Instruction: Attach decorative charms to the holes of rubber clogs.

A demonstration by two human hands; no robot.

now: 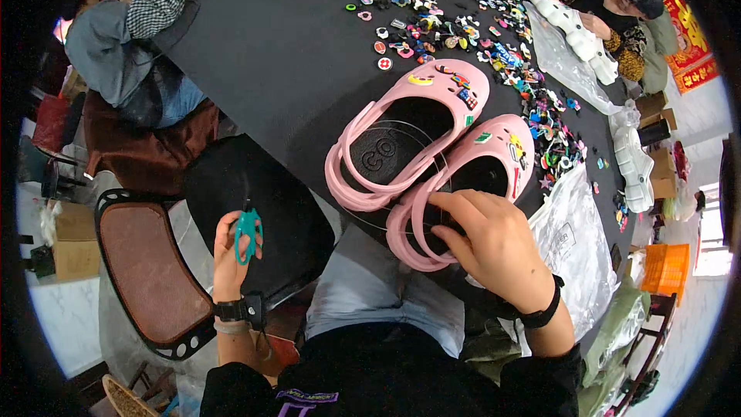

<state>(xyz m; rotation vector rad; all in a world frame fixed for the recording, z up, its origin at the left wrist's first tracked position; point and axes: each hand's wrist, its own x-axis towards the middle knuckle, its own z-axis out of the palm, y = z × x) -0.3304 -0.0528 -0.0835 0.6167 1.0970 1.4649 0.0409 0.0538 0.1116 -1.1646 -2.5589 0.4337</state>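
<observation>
The right grip (pixel 495 245) grasps a pink clog (pixel 472 175) near its heel, seemingly steadying it, while the left grip (pixel 228 262) holds teal-handled scissors (pixel 248 235) aside.

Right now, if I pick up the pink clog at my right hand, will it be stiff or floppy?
The pink clog likely feels light for its size, since it looks like molded foam. Its broad, closed toe should hold shape, while the thin heel strap would probably flex.

Blk table (pixel 262 38) has sm. charms (pixel 432 27), clear plastic bags (pixel 575 235) & pink clogs (pixel 450 133) @ nr edge.
</observation>
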